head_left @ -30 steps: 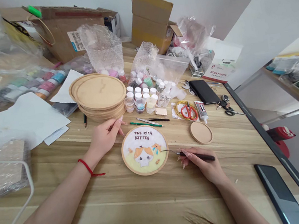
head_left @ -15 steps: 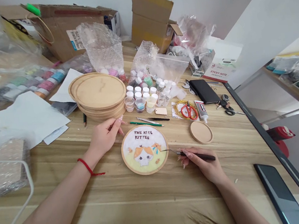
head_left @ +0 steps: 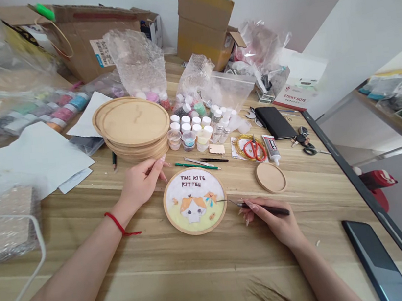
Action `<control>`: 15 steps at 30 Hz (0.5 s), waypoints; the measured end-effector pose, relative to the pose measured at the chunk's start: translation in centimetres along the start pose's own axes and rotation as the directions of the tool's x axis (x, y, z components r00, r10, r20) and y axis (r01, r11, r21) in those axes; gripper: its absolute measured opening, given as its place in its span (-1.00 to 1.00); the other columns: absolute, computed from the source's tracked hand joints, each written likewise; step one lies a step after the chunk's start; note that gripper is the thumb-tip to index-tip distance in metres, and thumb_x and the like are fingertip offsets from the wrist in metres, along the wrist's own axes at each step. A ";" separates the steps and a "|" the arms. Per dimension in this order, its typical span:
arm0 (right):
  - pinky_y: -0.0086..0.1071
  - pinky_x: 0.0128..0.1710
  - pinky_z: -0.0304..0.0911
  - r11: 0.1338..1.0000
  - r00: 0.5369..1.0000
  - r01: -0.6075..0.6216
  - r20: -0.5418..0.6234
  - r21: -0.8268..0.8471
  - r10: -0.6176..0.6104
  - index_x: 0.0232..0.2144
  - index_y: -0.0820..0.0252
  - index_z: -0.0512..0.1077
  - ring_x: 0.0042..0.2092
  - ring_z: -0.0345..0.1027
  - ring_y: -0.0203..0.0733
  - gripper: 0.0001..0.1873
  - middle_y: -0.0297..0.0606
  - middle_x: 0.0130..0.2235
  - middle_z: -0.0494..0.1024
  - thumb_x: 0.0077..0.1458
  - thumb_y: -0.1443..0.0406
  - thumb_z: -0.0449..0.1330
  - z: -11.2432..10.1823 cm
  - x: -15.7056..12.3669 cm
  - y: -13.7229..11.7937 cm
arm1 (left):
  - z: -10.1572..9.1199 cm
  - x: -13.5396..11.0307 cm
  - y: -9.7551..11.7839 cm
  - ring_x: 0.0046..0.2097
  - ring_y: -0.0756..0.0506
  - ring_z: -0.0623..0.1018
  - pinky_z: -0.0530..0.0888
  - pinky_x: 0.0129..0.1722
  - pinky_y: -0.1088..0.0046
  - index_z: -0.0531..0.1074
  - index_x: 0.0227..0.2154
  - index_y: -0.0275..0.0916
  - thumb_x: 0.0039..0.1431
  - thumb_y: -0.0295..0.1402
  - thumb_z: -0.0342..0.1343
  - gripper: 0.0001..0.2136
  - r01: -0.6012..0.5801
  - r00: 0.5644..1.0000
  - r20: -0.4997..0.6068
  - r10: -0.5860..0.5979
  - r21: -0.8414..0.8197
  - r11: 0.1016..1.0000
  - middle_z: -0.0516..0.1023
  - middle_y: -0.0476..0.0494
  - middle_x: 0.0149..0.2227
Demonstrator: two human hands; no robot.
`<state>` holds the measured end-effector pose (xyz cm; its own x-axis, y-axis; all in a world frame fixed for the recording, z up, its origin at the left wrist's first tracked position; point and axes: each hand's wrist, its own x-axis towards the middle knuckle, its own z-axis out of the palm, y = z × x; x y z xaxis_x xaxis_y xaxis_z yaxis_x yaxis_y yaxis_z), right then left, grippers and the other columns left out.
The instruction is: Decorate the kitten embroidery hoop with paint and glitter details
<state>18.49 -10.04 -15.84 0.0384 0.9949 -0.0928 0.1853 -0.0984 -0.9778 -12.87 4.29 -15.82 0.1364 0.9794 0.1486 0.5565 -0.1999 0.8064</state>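
On the table lies a round wooden tray [head_left: 197, 226] with a picture of an orange and white cat, a fish with a blue ribbon and the lettering "THE KITS KITTEN". My right hand [head_left: 274, 220] grips the dark handle of a slim palette knife [head_left: 266, 208]. Its thin bent metal tip reaches over the tray's right side, beside the fish. To the upper left of the tray, my left hand [head_left: 141, 182] has thumb and index finger pinched together near the stacked wooden trays [head_left: 131, 122]. Whatever is in that pinch is too small to make out.
Behind the tray lie a green pencil [head_left: 197, 166] and tweezers [head_left: 214, 159]. Small white-lidded jars [head_left: 190, 127] stand farther back. Red scissors [head_left: 255, 150], a glue tube [head_left: 271, 148] and a small round wooden dish [head_left: 271, 178] are to the right. A phone [head_left: 378, 260] lies at the lower right.
Almost nothing differs. The knife tip has shifted very slightly at the tray's right side, and the view has moved a touch; both hands keep their places.
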 end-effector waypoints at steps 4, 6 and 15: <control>-0.24 -0.29 0.48 1.000 1.000 0.012 0.008 0.002 -0.012 -0.24 0.11 0.63 -0.38 0.53 -0.11 -0.78 -0.23 -0.41 0.67 0.11 0.15 0.29 -0.1 0.0 0.1 | 0.0 0.0 0.1 -0.47 -0.01 0.45 0.33 -0.42 0.50 0.50 -0.52 -0.24 0.28 -0.12 -0.05 -0.61 -0.004 1.000 -0.003 0.004 -0.002 1.000 0.61 -0.04 -0.46; -0.24 -0.30 0.49 1.000 1.000 0.008 0.014 0.018 -0.008 -0.25 0.11 0.63 -0.38 0.53 -0.11 -0.78 -0.23 -0.41 0.67 0.11 0.15 0.29 -0.1 0.0 0.2 | 0.0 0.0 0.1 -0.46 0.00 0.46 0.33 -0.42 0.50 0.48 -0.56 -0.23 0.28 -0.13 -0.05 -0.60 -0.002 1.000 -0.003 0.002 -0.002 1.000 0.62 -0.05 -0.43; -0.23 -0.30 0.49 1.000 1.000 -0.008 0.018 0.017 0.007 -0.26 0.15 0.63 -0.38 0.54 -0.09 -0.75 -0.19 -0.41 0.67 0.10 0.13 0.30 -0.1 -0.2 0.1 | 0.0 0.0 0.2 -0.44 -0.02 0.47 0.34 -0.39 0.50 0.48 -0.55 -0.23 0.28 -0.14 -0.05 -0.61 -0.006 1.000 -0.016 0.006 0.010 1.000 0.62 -0.04 -0.44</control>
<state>18.61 -10.23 -15.94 0.0220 0.9944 -0.1034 0.1682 -0.1057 -0.9801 -12.76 4.22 -15.66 0.1263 0.9786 0.1624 0.5636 -0.2055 0.8001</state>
